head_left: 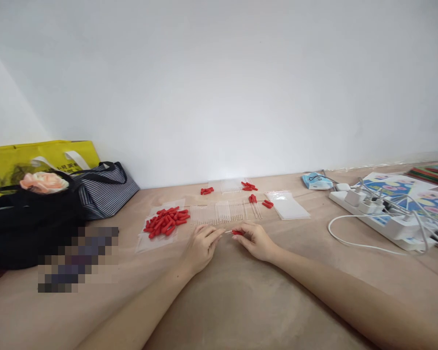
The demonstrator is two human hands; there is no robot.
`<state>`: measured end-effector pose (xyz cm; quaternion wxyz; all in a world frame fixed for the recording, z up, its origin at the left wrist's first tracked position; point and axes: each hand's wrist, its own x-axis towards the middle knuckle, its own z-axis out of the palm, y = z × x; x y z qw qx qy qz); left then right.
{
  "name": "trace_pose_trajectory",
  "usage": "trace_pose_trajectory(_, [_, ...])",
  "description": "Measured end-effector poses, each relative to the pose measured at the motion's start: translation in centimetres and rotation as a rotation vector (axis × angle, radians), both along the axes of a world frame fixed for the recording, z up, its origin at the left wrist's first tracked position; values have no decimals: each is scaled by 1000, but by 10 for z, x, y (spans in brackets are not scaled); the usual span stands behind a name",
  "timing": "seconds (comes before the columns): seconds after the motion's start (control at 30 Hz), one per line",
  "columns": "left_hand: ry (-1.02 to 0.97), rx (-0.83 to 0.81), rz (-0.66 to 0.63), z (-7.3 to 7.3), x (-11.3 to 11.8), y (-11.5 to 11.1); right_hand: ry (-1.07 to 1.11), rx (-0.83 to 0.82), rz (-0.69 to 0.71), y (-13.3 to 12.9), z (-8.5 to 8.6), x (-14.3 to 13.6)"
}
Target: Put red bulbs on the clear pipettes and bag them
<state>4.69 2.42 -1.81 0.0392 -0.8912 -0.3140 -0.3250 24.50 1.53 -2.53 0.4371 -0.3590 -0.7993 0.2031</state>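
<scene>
My left hand (200, 248) is closed, fingers pinching a thin pale rod (228, 232). Closed too, my right hand (256, 241) grips a small red handle (236, 233) that meets the rod's right end. How far the rod goes into the handle cannot be made out. Beyond my hands, rows of similar thin rods (229, 212) lie side by side. Several rods with red ends (253, 199) rest at the right of those rows, near loose red handles (267, 204). A heap of red handles (165, 222) lies on a clear plastic bag (146, 243) to the left.
Clear bags (287, 205) lie at right, with a blue-white packet (317, 181) behind. A white power strip (383, 221) and its looping cable (350, 243) occupy the right side. At left stand a black bag (32, 228), a striped bag (107, 194) and a yellow bag (83, 150).
</scene>
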Motion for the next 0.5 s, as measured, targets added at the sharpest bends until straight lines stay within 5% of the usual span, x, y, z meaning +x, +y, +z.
trace_pose_trajectory(0.5, [75,15,-35,-2,-3,-1,1,71,36,-2,-1,3])
